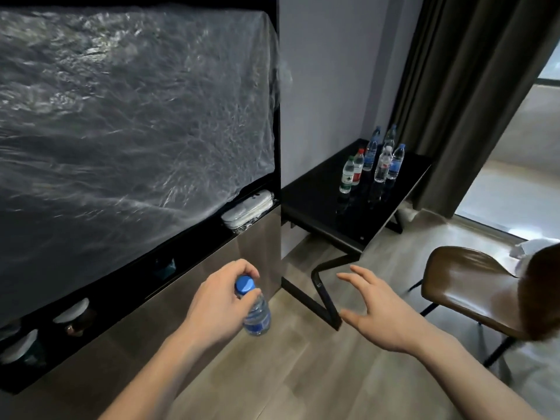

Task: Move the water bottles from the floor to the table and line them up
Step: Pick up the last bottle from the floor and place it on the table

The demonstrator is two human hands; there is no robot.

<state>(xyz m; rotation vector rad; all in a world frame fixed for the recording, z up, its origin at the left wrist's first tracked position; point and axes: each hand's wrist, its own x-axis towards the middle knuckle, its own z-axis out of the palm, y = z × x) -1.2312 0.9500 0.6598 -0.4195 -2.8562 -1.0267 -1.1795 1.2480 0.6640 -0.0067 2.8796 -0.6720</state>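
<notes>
While left hand (216, 301) grips bottle (256, 313), right hand (383, 310) spread, holding nothing; black table (315, 195) by curtain (460, 86).

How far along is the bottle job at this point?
Mostly done, it seems: several bottles already stand on the black table, in two rough rows. In hand: the left hand grips a blue-capped bottle; the right hand is empty. Left: setting it down. No bottles show on the visible floor.
</notes>
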